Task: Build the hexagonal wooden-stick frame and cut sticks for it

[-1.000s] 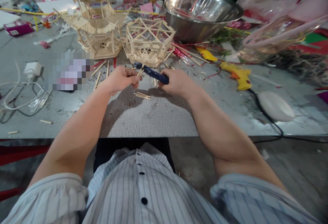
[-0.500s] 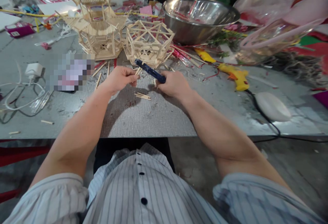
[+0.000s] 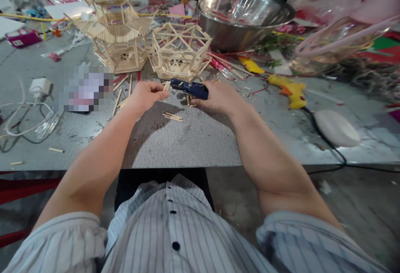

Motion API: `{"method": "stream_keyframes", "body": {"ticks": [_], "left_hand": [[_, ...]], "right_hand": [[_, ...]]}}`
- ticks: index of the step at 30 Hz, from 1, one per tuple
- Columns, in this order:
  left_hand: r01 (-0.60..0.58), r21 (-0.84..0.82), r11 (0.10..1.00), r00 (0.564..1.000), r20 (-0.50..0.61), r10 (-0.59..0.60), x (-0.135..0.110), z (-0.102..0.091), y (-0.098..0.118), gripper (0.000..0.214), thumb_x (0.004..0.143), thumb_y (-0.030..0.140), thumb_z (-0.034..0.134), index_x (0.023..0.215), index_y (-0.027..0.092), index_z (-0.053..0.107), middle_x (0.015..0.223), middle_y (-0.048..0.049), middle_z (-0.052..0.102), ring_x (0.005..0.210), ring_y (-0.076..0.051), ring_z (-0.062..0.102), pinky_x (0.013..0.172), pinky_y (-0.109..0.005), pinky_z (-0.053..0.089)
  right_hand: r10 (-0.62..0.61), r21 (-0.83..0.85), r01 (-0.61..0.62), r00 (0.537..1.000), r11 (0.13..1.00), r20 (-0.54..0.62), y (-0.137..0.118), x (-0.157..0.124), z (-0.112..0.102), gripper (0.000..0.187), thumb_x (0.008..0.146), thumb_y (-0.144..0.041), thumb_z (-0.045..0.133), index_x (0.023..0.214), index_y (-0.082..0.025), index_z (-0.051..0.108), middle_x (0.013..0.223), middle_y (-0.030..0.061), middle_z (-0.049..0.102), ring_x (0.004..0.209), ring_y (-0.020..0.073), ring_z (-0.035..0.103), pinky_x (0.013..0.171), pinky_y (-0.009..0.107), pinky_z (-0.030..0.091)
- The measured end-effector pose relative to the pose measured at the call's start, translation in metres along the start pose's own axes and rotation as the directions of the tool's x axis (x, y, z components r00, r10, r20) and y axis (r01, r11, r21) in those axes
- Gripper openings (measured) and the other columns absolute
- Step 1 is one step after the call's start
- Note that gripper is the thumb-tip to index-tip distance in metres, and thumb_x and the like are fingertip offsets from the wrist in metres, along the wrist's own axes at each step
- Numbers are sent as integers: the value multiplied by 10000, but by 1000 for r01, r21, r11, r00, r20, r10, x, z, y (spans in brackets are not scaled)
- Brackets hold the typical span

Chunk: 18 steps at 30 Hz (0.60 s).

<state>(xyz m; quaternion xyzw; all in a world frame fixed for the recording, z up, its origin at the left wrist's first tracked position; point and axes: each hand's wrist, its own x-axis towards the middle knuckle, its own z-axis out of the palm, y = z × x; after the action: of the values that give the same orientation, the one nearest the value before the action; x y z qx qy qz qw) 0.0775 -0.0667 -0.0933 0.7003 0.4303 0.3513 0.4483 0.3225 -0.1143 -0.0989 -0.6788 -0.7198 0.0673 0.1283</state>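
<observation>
1. At mid-bench (image 3: 187, 139), the left hand (image 3: 146, 96) pinches a stick (image 3: 166, 86).
2. The right hand (image 3: 220, 96) grips a blue tool (image 3: 190, 88) beside it.
3. Just behind stands a stick frame (image 3: 178, 54); bare bench lies toward the near edge.

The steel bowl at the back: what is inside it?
The steel bowl holds a few red and pale sticks leaning against its wall; its near rim hides the bottom, so anything lying there cannot be seen.
</observation>
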Motion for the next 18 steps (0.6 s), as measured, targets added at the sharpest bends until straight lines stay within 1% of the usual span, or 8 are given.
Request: {"method": "stream_keyframes", "body": {"ticks": [3,5,7,9,11,13,15,18], "left_hand": [[-25,121,992,1000,-15,27,2,1,-3,108,705,266,743,690,173,690,620,18,603,630,-124,513,636,-275,379],[-81,281,956,997,38,73,1,3,-3,99,720,271,724,700,176,703,647,12,619,645,-129,521,638,-274,373],[-190,454,871,977,173,123,-1,6,0,109,760,275,687,723,179,722,693,-4,648,683,-141,548,664,-279,381],[-320,574,753,932,332,143,-4,9,6,142,813,270,637,780,183,745,745,-27,674,744,-160,575,716,-293,395],[-413,644,644,889,439,131,-8,12,12,182,854,261,596,856,185,761,785,-53,686,806,-183,585,768,-313,400],[-450,688,569,869,485,101,-11,13,17,224,886,262,565,935,180,767,837,-81,695,865,-207,581,799,-329,397],[-458,713,531,860,507,60,-13,13,19,256,906,264,544,987,168,767,885,-104,699,906,-227,573,803,-336,393],[-470,721,509,848,530,31,-13,14,18,280,918,262,527,1033,166,763,929,-112,705,934,-241,569,803,-339,385]], "right_hand": [[10,21,-11,1000,1000,25,1,-1,-3,588,747,-635,629,1160,-219,581,1101,177,640,973,335,597,729,418,413],[13,0,-13,1000,1000,24,2,0,-4,610,760,-637,611,1205,-222,569,1121,180,638,992,349,596,747,436,425],[1,-31,0,1000,1000,30,3,0,-4,621,767,-643,596,1219,-218,569,1122,184,639,1010,366,592,765,454,435],[-12,-57,14,999,998,48,3,0,-5,628,769,-646,590,1219,-209,574,1129,190,638,1031,378,587,787,468,440],[-6,-79,12,998,997,67,2,1,-6,640,768,-650,590,1222,-199,575,1141,196,633,1047,384,584,806,475,443],[5,-92,2,997,996,76,1,1,-6,651,769,-651,588,1232,-193,569,1146,198,632,1051,385,584,815,477,444],[0,-98,8,997,995,77,1,0,-6,654,769,-648,588,1238,-193,564,1148,196,631,1049,382,586,819,478,445],[-22,-105,29,997,994,70,2,1,-3,650,767,-648,589,1235,-198,561,1160,190,627,1057,374,582,829,478,445]]}}
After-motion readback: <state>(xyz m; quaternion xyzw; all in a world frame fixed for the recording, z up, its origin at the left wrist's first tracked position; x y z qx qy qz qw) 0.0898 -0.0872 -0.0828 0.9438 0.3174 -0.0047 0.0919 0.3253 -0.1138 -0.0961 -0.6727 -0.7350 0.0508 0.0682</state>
